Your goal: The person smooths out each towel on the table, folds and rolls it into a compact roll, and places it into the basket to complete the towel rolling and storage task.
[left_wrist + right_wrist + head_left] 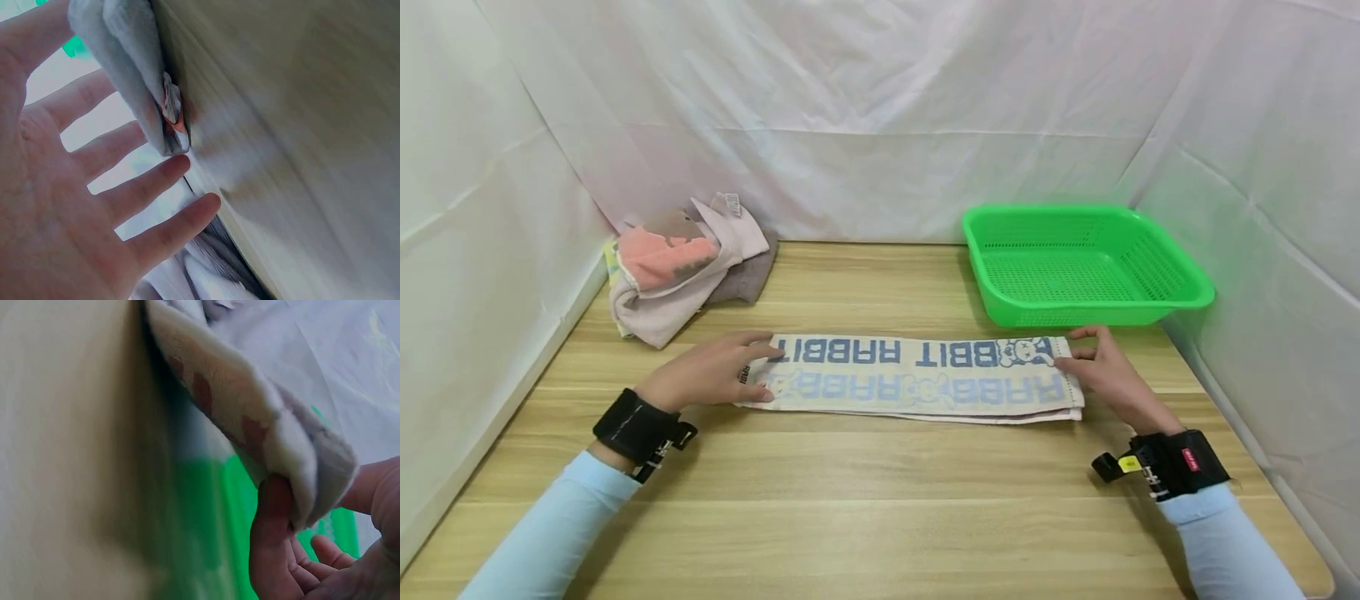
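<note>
A long, narrow folded towel, pale with blue "RABBIT" lettering and rabbit figures, lies crosswise in the middle of the wooden table. At its left end, my left hand touches the towel with spread, fairly straight fingers; the left wrist view hides some fingertips behind the cloth. My right hand pinches the opposite end. From the right wrist, one finger shows against the towel's layered edge, which is raised off the table, and the thumb passes behind the cloth.
A green plastic basket with a perforated bottom stands at the back right. Several crumpled towels, pink, grey and pale, are heaped at the back left. White sheeting hangs behind the table and along both sides.
</note>
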Motion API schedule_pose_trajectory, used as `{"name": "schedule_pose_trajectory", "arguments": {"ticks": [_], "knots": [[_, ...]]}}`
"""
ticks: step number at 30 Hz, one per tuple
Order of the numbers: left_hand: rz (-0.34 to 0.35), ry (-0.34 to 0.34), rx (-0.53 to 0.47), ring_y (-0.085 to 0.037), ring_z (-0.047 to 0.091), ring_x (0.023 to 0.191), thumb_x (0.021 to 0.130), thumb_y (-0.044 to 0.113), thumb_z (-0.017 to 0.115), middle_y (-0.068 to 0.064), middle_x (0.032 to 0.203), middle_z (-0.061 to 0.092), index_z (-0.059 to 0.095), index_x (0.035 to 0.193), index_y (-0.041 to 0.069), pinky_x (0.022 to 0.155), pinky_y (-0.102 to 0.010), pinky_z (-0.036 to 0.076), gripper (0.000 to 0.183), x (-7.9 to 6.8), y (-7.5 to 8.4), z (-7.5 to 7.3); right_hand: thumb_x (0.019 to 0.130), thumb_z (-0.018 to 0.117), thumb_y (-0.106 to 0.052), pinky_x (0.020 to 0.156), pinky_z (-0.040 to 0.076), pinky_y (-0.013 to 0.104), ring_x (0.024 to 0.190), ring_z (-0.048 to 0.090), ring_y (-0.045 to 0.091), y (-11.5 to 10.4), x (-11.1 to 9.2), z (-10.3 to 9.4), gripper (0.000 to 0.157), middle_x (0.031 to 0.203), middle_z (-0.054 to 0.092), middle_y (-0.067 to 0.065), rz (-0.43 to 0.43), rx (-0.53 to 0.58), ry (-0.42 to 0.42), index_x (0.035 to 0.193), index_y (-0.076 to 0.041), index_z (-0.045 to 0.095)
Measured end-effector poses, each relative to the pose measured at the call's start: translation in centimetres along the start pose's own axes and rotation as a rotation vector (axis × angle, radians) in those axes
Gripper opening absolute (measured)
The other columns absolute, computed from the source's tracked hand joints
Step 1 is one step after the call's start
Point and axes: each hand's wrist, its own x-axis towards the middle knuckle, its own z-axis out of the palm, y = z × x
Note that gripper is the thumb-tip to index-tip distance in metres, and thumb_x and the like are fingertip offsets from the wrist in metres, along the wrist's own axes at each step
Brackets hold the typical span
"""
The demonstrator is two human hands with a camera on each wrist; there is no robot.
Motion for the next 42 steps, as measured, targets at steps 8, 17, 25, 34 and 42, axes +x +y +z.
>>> {"name": "schedule_pose_trajectory", "arguments": {"ticks": [8,17,25,34,42], "knots": [[0.059,-0.020,0.001,-0.033,0.036,0.129,0.080,0.061,0.063,-0.017,0.143,0.039,0.057,0.135,0.018,0.099,-0.049,0.032,0.070,3.0,2.1,0.6,0.089,0.066,-0.013,0.056,0.043,0.021,0.077,0.059,0.008,-0.7,-1.4,-4.9,0.040,0.098,0.061,-0.003,-0.034,0.164,0.151,0.117,-0.014,0.038],[0.060,-0.052,0.044,-0.034,0.035,0.129,0.080,0.066,0.058,-0.017,0.143,0.038,0.054,0.138,0.020,0.101,-0.048,0.030,0.074,5.2,4.1,1.3,0.090,0.061,0.000,0.060,0.047,0.021,0.084,0.057,0.014,-6.9,-1.7,-4.8,0.028,0.095,0.058,0.006,-0.177,0.459,0.065,0.111,-0.001,0.043],[0.017,-0.075,0.037,-0.034,0.036,0.128,0.077,0.066,0.061,-0.018,0.143,0.039,0.054,0.138,0.023,0.101,-0.047,0.030,0.074,5.6,4.7,1.2,0.091,0.062,-0.006,0.055,0.051,0.026,0.078,0.060,0.019,-14.7,0.7,2.1,0.026,0.104,0.051,0.020,-0.277,0.349,-0.109,0.107,0.000,0.043],[0.029,-0.068,0.017,-0.036,0.035,0.128,0.078,0.062,0.063,-0.021,0.143,0.036,0.054,0.138,0.021,0.100,-0.049,0.031,0.073,5.6,4.9,0.9,0.087,0.066,-0.008,0.060,0.053,0.034,0.081,0.059,0.028,-17.7,5.4,14.0,0.028,0.102,0.056,0.020,-0.319,0.159,-0.236,0.105,-0.002,0.047],[0.010,-0.085,0.031,-0.034,0.033,0.129,0.078,0.066,0.060,-0.016,0.144,0.037,0.052,0.139,0.022,0.099,-0.048,0.033,0.076,5.5,4.6,1.2,0.087,0.065,-0.006,0.060,0.053,0.035,0.078,0.060,0.024,-15.9,7.5,21.9,0.024,0.094,0.057,0.016,-0.291,0.166,-0.299,0.103,-0.003,0.047]]}}
